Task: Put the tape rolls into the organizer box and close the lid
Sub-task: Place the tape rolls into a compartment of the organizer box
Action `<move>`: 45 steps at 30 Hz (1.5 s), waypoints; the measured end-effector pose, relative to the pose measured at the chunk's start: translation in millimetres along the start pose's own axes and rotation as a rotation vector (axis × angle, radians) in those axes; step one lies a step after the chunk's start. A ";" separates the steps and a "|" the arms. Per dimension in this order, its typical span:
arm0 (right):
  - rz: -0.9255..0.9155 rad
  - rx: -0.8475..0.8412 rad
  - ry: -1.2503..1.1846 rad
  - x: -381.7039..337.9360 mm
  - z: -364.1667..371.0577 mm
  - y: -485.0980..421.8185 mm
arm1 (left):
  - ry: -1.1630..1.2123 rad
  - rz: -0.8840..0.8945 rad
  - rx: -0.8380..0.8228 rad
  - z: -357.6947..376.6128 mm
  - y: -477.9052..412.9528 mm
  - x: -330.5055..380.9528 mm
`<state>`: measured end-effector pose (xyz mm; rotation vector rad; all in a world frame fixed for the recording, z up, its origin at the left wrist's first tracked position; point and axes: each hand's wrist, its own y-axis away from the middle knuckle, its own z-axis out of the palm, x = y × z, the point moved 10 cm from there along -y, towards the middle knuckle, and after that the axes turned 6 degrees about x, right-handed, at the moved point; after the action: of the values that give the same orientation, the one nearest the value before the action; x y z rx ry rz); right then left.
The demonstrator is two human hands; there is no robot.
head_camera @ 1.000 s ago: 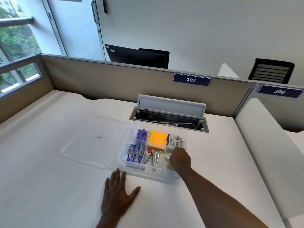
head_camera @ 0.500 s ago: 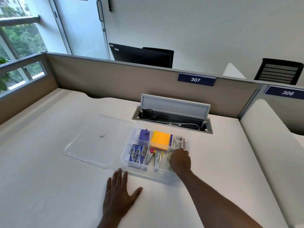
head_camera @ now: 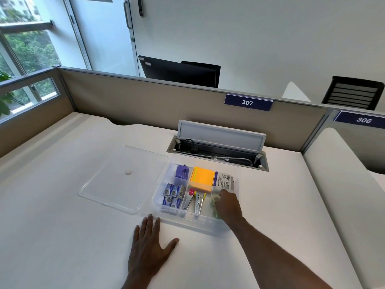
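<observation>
The right hand (head_camera: 227, 204) reaches into the organizer box (head_camera: 188, 222) — its grip curled over a tape roll (head_camera: 214, 200), hold unclear. The left hand (head_camera: 149, 250) lies flat, fingers spread, on the surface (head_camera: 62, 236); the lid (head_camera: 123, 178) lies left of both.

organizer box (head_camera: 208, 223): clear | lid (head_camera: 116, 180): clear | sticky notes (head_camera: 203, 179): orange | desk (head_camera: 62, 236): white

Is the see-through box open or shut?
Open. The lid lies flat on the desk left of the box, and the right hand reaches inside.
</observation>
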<state>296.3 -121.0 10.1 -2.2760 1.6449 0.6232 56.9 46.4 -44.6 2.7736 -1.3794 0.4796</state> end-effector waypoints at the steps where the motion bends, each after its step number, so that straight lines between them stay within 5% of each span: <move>1: -0.001 -0.001 0.002 0.1 -0.1 -0.3 | -0.001 0.000 0.000 0.0 0.3 0.5; 18: -0.009 0.083 0.047 -4.1 -15.9 -1.1 | -0.019 -0.002 0.006 1.5 0.2 -0.2; 25: 0.097 -0.089 0.064 6.9 -2.3 3.4 | -0.019 -0.013 -0.006 3.6 -0.2 -2.3; 45: 0.097 -0.127 0.082 13.0 1.9 6.1 | -0.017 -0.014 -0.001 4.0 1.0 -1.4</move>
<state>293.7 -132.9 2.4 -2.3501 1.8117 0.6828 56.4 46.3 -48.9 2.7907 -1.3623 0.4564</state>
